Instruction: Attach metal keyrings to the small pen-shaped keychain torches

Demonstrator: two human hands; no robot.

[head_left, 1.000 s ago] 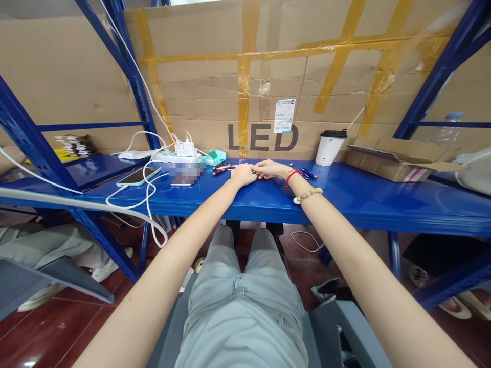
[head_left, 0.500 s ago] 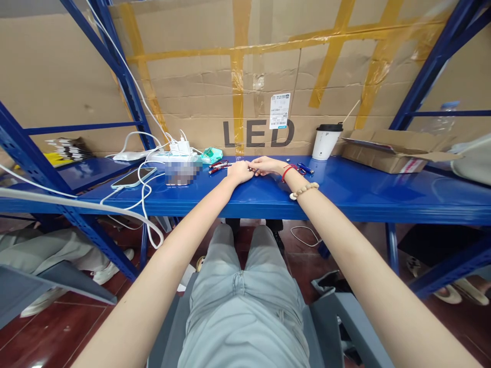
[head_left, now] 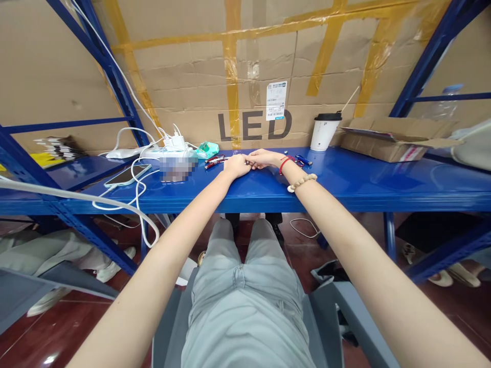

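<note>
My left hand (head_left: 235, 166) and my right hand (head_left: 263, 159) meet over the blue tabletop (head_left: 245, 191), fingertips together. The fingers of both are closed round something small and dark, mostly hidden between them, and I cannot make out what it is. Just left of my left hand lie several slim red pens (head_left: 215, 161). Beyond my right wrist, which wears a red cord and a beaded bracelet, are blue pens (head_left: 304, 160), partly covered by the arm.
A phone (head_left: 128, 175) with white cables lies at the left, near a power strip (head_left: 174, 143) and a green packet (head_left: 207, 150). Toward the right stand a lidded paper cup (head_left: 325, 133) and an open cardboard box (head_left: 395, 140). Blue metal posts frame both sides.
The view has tilted slightly, so the whole scene sits a little higher. Both hands stay together at the same spot, with only slight finger movement.
</note>
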